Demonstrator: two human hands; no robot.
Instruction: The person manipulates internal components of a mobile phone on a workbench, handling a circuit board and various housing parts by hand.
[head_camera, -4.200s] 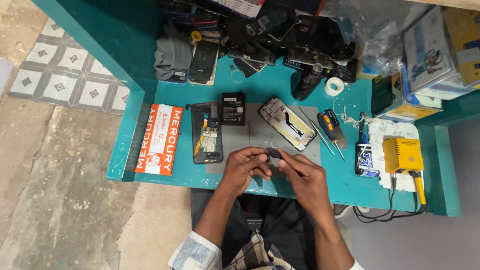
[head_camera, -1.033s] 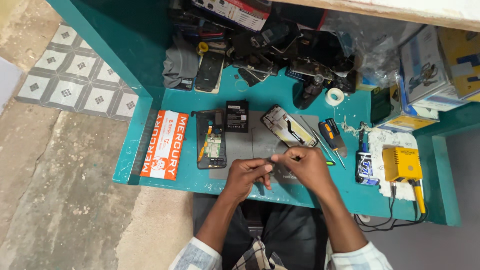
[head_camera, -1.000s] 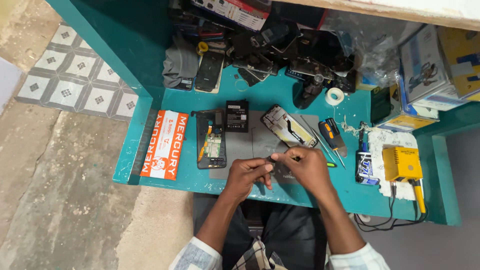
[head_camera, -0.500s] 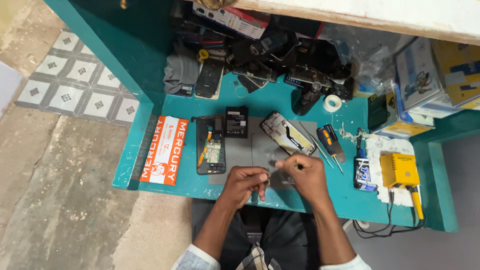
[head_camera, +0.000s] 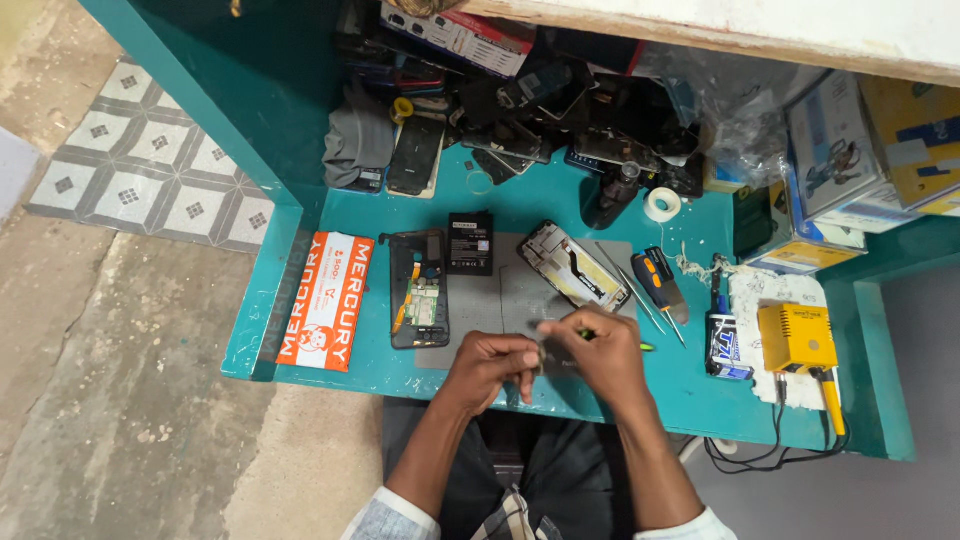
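Starting at the left edge of the teal worktop (head_camera: 300, 225), I see an orange-and-white printed card (head_camera: 327, 300) lying flat, and just right of it an opened phone body (head_camera: 419, 288) with its circuit board showing, resting partly on a grey mat (head_camera: 500, 300). A black battery (head_camera: 470, 243) lies beside its top end.

My left hand (head_camera: 493, 362) comes next, its grip pressed together on a small part (head_camera: 537, 357) held between both hands just above the mat's near edge. The piece is too small and hidden to identify. I judge it light, thin and easy to bend or drop, so it wants a gentle pinch by its edges, not its face.

My right hand (head_camera: 607, 352) sits touching the left, its grip closed around a slim tool with a green tip (head_camera: 646, 347) poking out to the right.

Further right lie a phone frame (head_camera: 572, 265) tilted on the mat, tweezers (head_camera: 634, 296), a blue-handled screwdriver (head_camera: 660, 280), a roll of white tape (head_camera: 662, 204), and a yellow device (head_camera: 796, 338) on a white cloth (head_camera: 755, 300).
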